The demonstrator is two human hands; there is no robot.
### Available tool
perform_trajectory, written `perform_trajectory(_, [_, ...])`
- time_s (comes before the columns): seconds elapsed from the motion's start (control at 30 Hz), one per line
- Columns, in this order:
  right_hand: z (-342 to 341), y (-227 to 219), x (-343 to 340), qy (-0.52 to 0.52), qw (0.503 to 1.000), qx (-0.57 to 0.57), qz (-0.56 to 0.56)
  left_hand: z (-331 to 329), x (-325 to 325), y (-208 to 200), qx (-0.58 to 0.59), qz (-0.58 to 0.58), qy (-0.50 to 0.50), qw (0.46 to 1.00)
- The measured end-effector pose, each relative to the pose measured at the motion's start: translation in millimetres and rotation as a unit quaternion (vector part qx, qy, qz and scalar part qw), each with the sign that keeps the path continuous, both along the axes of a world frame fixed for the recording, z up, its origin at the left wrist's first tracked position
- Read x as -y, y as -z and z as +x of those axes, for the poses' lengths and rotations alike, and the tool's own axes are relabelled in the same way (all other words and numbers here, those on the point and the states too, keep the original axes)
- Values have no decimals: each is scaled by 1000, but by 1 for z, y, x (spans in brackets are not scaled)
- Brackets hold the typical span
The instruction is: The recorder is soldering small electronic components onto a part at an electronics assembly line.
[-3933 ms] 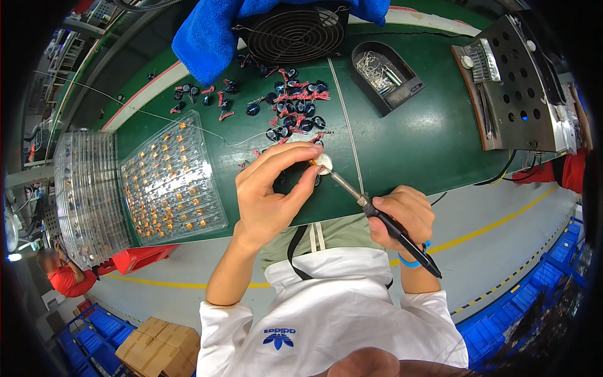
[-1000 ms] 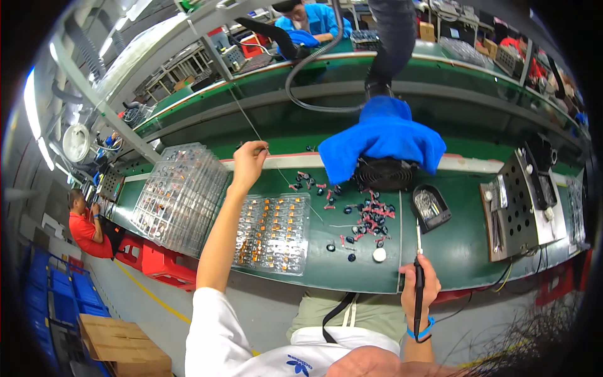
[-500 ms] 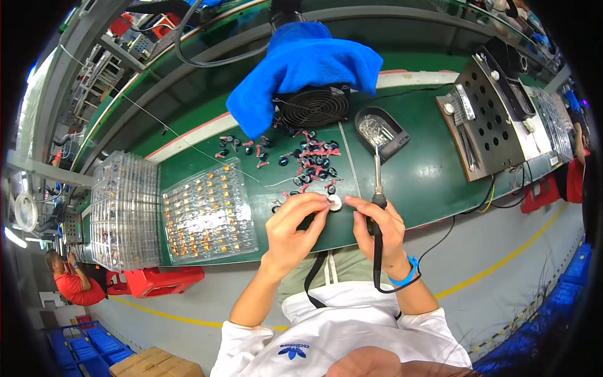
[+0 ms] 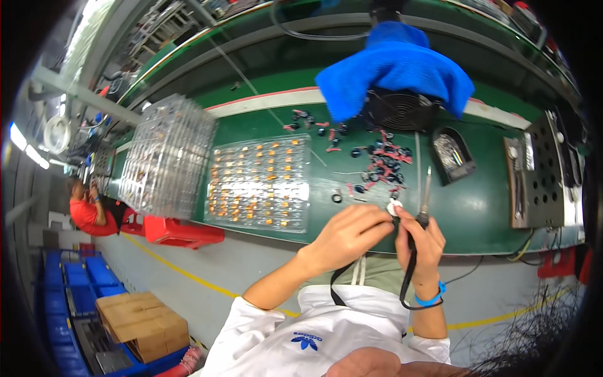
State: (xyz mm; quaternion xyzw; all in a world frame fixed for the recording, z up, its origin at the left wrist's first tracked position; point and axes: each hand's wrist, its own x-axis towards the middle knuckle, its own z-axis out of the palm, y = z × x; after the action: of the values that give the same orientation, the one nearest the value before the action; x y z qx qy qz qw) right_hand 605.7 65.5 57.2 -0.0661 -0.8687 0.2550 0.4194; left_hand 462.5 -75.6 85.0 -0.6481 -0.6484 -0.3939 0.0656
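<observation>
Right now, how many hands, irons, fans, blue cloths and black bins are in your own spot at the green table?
Hands, left hand and right hand: 2
Iron: 1
Fan: 1
Blue cloth: 1
Black bin: 1
Total: 6

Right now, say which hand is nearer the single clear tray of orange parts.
Left. The left hand is beyond the near right corner of the clear tray, apart from it; the right hand, holding the soldering iron, is farther right.

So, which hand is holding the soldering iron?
The right hand, the one with the blue wristband; the soldering iron juts from it. The left hand, bare-wristed, holds no iron.
</observation>
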Motion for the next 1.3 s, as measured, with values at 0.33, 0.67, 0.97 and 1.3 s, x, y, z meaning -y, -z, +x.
perform_trajectory(0.33, [1,1,0,-25,998,-39,-37,-104,97,-51,-38,-70,-261,962])
perform_trajectory(0.67, [33,5,-11,-47,989,-89,-107,-50,4,-19,-67,-75,-198,975])
perform_trajectory(0.97, [65,10,-36,-41,992,-61,-98,-14,-13,1,79,56,-134,986])
perform_trajectory(1.3, [57,11,-35,-62,996,-30,-47,0,-22,10,58,59,-120,989])
